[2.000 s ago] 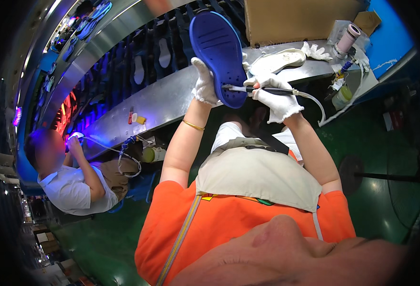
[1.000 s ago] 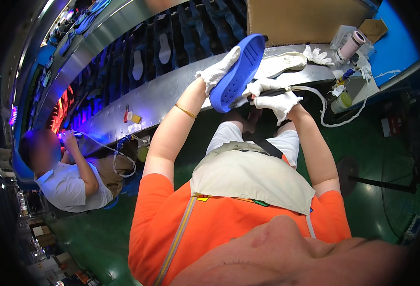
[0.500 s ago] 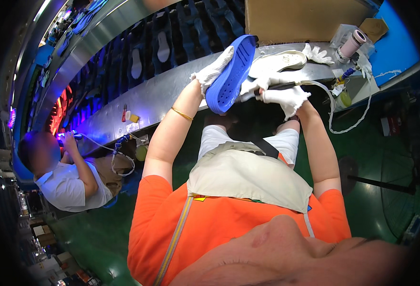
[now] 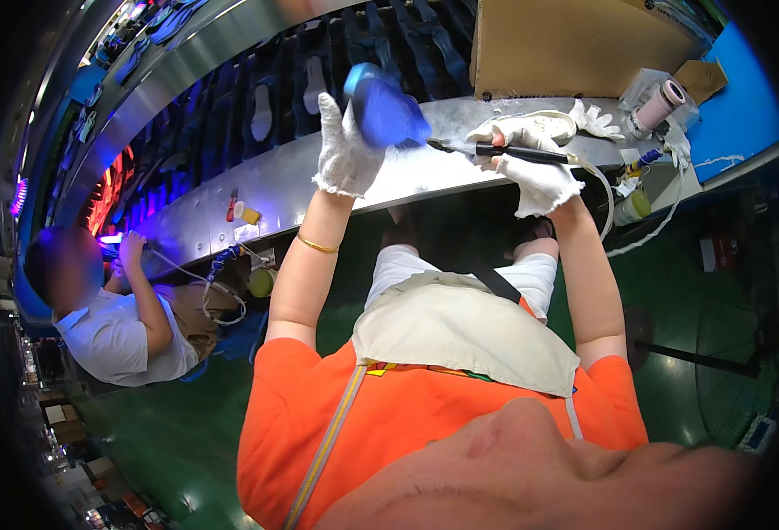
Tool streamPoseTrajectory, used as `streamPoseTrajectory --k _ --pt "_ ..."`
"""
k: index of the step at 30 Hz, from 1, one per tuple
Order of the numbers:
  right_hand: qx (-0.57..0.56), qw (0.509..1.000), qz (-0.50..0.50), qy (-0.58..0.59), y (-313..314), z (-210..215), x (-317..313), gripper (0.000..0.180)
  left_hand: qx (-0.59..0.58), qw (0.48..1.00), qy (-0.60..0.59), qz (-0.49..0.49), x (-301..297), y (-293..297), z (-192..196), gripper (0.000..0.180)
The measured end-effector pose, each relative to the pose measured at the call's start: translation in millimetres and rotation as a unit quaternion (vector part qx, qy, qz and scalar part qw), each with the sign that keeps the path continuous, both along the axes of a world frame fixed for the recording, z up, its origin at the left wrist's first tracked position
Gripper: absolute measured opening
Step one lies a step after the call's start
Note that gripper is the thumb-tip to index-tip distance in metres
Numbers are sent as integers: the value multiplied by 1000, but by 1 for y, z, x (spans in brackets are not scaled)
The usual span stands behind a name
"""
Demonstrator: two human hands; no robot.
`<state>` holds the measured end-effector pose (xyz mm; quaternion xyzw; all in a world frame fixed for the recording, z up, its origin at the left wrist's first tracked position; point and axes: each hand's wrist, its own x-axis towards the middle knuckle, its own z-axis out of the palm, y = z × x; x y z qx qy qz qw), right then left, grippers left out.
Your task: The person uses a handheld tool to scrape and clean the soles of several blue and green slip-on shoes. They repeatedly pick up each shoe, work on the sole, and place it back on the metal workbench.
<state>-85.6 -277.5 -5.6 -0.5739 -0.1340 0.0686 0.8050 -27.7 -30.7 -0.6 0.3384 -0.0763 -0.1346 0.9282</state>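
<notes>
My left hand [image 4: 347, 152], in a white glove, is at a blue shoe sole [image 4: 388, 113] that is smeared by motion. Its thumb side points up, and the other fingers are partly hidden by the sole, which appears to be in its grip above the metal ledge. My right hand [image 4: 531, 163], in a white glove with bare fingertips, is closed round a black-handled brush [image 4: 520, 154]. A pale hose [image 4: 603, 190] runs from the brush's rear end. The brush tip points left and is close to the sole's lower right edge; contact cannot be made out. Behind my right hand lies a white shoe [image 4: 555, 126].
A metal ledge [image 4: 297, 196] runs before a conveyor [image 4: 354, 53] carrying soles. A cardboard box [image 4: 566, 53] stands behind. Rightward are a loose white glove [image 4: 594, 119], a pink bottle [image 4: 657, 108] and a lidded jar [image 4: 634, 208]. A seated co-worker [image 4: 133, 331] is at left.
The blue sole has turned from upright and lengthwise to a foreshortened blur and moved left and up. My left hand has shifted left. The brush now lies nearly level, slightly higher.
</notes>
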Motion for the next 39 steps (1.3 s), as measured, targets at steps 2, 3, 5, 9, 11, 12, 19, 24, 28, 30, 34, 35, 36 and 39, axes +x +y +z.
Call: streamPoseTrajectory --k 2,3,5,9,11,12,19,24,28,30,34,35,36,39 --pt "14 1000 -6 -24 8 -3 2 22 -108 976 79 -170 22 33 -45 87" --pt "2 1000 -21 19 12 -4 1 20 -119 951 131 -253 11 34 -50 89" --pt "-39 997 -62 5 19 -16 -2 21 -129 949 174 -230 -2 21 -63 82" --pt "-6 992 -128 -7 30 -36 2 21 -92 986 87 -107 -29 -12 -79 56" --pt "-112 974 -165 -110 29 -34 9 21 -71 988 83 -112 -41 -24 -74 56" --pt "-16 985 -160 -65 31 -32 14 23 -81 986 80 -117 -43 -32 -73 60" --pt "-178 953 -192 -152 47 -31 13 20 -35 993 79 -79 -51 -60 -67 67" --pt "65 986 -155 6 36 -33 4 19 -11 996 91 23 -44 -62 -74 60" --pt "-108 971 -174 -124 36 -27 3 17 -84 990 86 -68 -42 -67 -60 63" --pt "-140 951 -174 -215 43 -31 0 19 -45 993 100 -40 -37 -65 -67 69" --pt "-64 989 -130 -12 39 -38 -1 17 -180 971 122 -100 -28 -57 -71 69" --pt "-28 991 -127 -13 35 -37 1 15 -274 942 139 -132 -23 -55 -76 68" --pt "-58 984 -157 -56 35 -41 3 15 -99 986 125 -42 -30 -64 -59 68" --pt "-121 953 -208 -187 40 -48 0 18 -91 990 93 -49 -16 -63 -75 70"
